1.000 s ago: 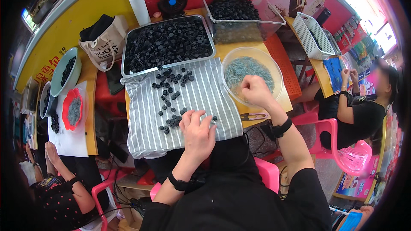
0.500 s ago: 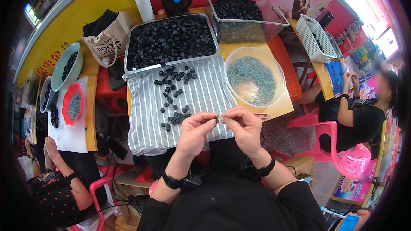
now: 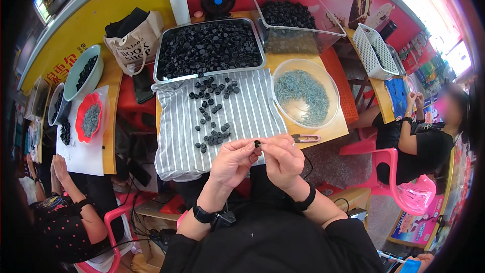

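Observation:
My two hands meet over the near edge of a grey-and-white striped cloth [image 3: 174, 141]. Between the fingertips of my left hand [image 3: 228, 166] is a small round black rubber-like piece [image 3: 257, 143]. My right hand [image 3: 284, 161] pinches right beside it, touching the piece; whatever its fingers hold is too small to make out. Several similar black pieces [image 3: 216, 137] lie loose on the cloth, trailing back to a metal tray [image 3: 214, 76] heaped with more. On the right, a round clear tub [image 3: 295, 108] contains many thin grey-blue pieces [image 3: 298, 85].
Pink-handled snips [image 3: 309, 138] lie by the tub. Behind stand a clear bin [image 3: 298, 34] of black pieces, a white bottle [image 3: 178, 1] and a small fan [image 3: 218, 3]. A tote bag [image 3: 132, 43] sits left. Co-workers sit on both sides.
The black piece now shows between my fingertips, where it was barely visible before. My hands have closed nearer together, and the view has shifted slightly.

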Available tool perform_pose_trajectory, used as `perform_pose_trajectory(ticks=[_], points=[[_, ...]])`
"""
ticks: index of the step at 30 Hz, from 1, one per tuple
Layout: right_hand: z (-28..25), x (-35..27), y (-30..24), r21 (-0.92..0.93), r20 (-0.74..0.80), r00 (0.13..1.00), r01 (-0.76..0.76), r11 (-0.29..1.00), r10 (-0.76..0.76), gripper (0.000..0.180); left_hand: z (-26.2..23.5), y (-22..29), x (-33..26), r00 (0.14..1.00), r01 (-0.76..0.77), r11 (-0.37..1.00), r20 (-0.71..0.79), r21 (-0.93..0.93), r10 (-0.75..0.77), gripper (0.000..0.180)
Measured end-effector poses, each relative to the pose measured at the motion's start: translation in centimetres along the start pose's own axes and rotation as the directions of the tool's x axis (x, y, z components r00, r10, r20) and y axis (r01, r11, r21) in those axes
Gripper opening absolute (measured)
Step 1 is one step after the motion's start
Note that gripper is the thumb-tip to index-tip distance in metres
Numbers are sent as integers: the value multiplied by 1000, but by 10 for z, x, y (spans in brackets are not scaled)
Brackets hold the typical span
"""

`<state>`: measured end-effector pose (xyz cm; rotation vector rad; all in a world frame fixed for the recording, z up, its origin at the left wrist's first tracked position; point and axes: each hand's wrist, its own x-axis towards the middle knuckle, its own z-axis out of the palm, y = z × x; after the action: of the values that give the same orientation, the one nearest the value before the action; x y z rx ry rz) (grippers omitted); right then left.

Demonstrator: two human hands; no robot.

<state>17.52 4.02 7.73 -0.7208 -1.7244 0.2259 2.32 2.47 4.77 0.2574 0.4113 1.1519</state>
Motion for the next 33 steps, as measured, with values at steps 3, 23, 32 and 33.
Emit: perform_pose_trajectory(ticks=[3, 23, 32, 33], points=[[-3, 2, -2, -102, 89, 978, 196, 975, -187, 25, -1, -2, -1, 1000, 7, 1000, 27, -15, -7, 19], [2, -12, 3, 320, 256, 821, -570, 757, 510, 29, 10, 7, -4, 987, -92, 988, -117, 127, 107, 15], [5, -12, -5, 224, 216, 853, -517, 826, 475, 32, -3, -5, -1, 939, -310, 893, -40, 327, 341, 11], [5, -12, -5, 227, 220, 848, -526, 820, 483, 32, -2, -5, 0, 940, -309, 893, -39, 326, 340, 11]])
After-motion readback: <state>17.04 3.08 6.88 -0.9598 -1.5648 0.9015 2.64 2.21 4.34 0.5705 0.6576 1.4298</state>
